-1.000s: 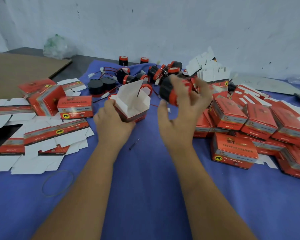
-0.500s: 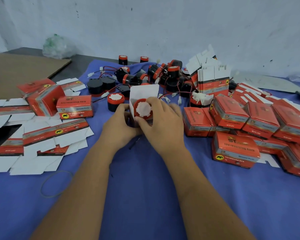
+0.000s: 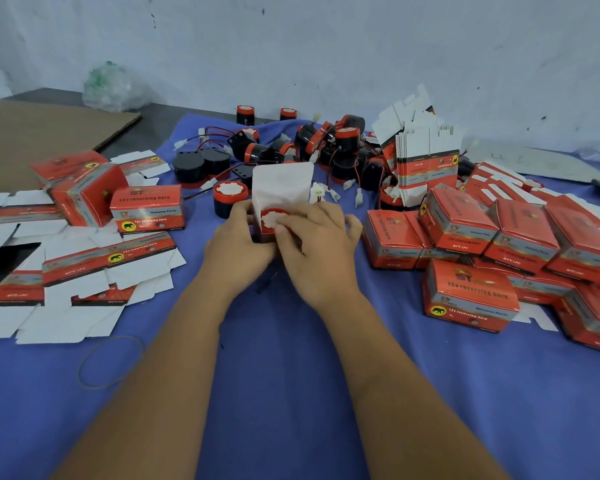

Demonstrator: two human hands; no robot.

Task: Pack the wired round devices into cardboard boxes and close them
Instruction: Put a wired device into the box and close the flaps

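Note:
A small cardboard box (image 3: 280, 183) stands on the blue cloth at the centre, its white lid flap up. Inside it sits a round red-and-black device (image 3: 270, 218) with a white face showing. My left hand (image 3: 238, 245) grips the box from the left side. My right hand (image 3: 317, 251) lies over the box's right side, fingers curled on the device and box edge. Behind, a pile of loose wired round devices (image 3: 329, 143) lies with red and black leads. One more device (image 3: 229, 197) stands just left of the box.
Closed red boxes (image 3: 471, 296) are stacked at the right. Flat unfolded box blanks (image 3: 84, 271) cover the left, with closed boxes (image 3: 148, 209) behind them. A bundle of flat blanks (image 3: 426, 168) stands upright at the back right. A rubber band (image 3: 110, 362) lies front left.
My right hand brought a device from the pile down into the open box, which my left hand set upright on the cloth. Both hands have closed in around the box.

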